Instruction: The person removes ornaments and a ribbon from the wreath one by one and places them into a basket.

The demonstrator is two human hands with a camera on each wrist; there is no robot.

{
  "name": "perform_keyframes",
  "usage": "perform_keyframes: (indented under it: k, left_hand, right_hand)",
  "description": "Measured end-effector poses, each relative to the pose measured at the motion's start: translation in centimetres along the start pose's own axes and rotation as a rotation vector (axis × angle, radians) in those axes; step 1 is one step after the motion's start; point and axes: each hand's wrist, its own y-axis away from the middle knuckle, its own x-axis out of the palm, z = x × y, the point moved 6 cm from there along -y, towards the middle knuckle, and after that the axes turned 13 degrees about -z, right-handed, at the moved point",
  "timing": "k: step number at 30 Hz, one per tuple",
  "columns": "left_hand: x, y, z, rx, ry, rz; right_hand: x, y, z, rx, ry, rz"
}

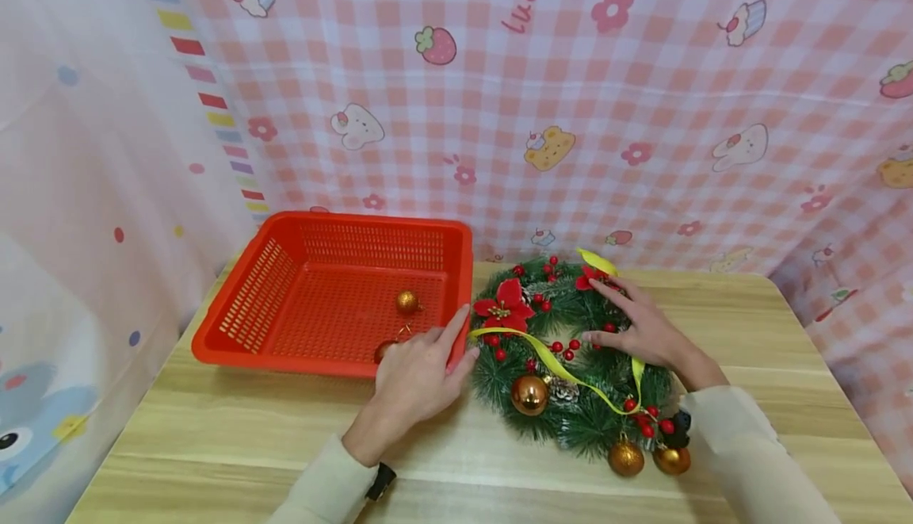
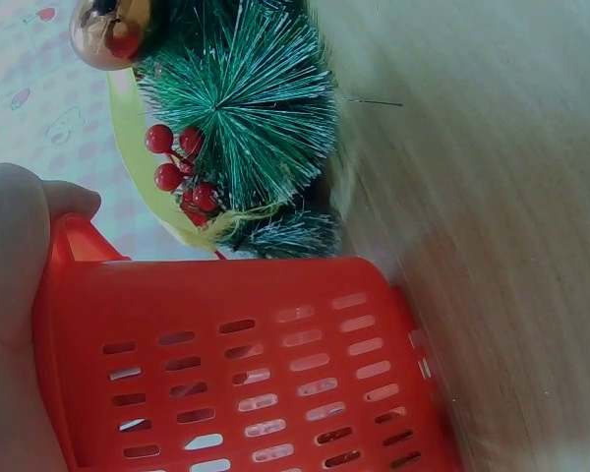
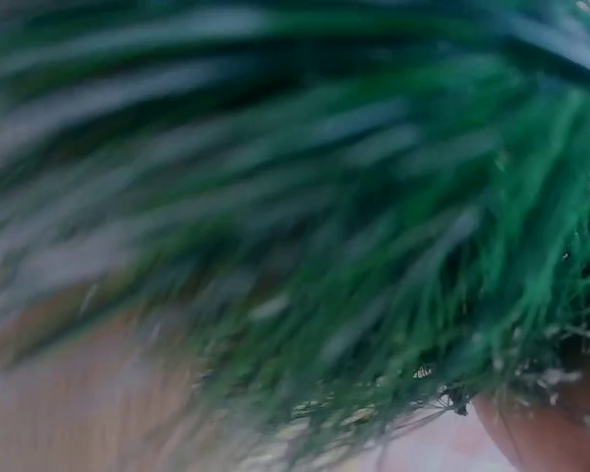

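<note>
In the head view my left hand [image 1: 424,369] grips the rim of a red plastic basket [image 1: 331,364] at its front right corner. The left wrist view has the thumb over the rim of the basket [image 2: 206,295] and its slotted wall. Fingers spread, my right hand [image 1: 652,334] rests on the right side of a green Christmas wreath [image 1: 499,381], its fingertips by a red flower. The wreath carries red berries, a larger red poinsettia [image 1: 508,306], a pinecone and gold balls. A yellow ribbon [image 1: 545,353] lies across it. Blurred green needles [image 3: 374,226] fill most of the right wrist view.
Inside the basket lie a glittery gold ball [image 1: 407,301] and another ornament [image 1: 383,349], partly hidden by the left hand. Two gold balls [image 1: 626,457] sit at the wreath's front edge. Behind the wooden table [image 1: 235,437] hangs a pink checked curtain [image 1: 456,112].
</note>
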Motion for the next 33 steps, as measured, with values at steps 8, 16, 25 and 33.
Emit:
perform_keyframes:
  k: [8, 16, 25, 33]
  left_hand:
    - [0.0, 0.0, -0.1, 0.016, -0.011, -0.014]
    - [-0.1, 0.0, -0.1, 0.017, -0.007, -0.018]
    - [0.0, 0.1, 0.0, 0.015, 0.001, -0.034]
    - [0.0, 0.1, 0.0, 0.011, 0.0, -0.045]
  right_hand:
    - [-0.2, 0.9, -0.2, 0.041, 0.071, -0.015]
    - [-0.4, 1.6, -0.7, 0.107, 0.149, -0.022]
    - [-0.8, 2.3, -1.3, 0.248, 0.233, 0.001]
    - [-1.0, 2.8, -1.5, 0.301, 0.203, -0.039]
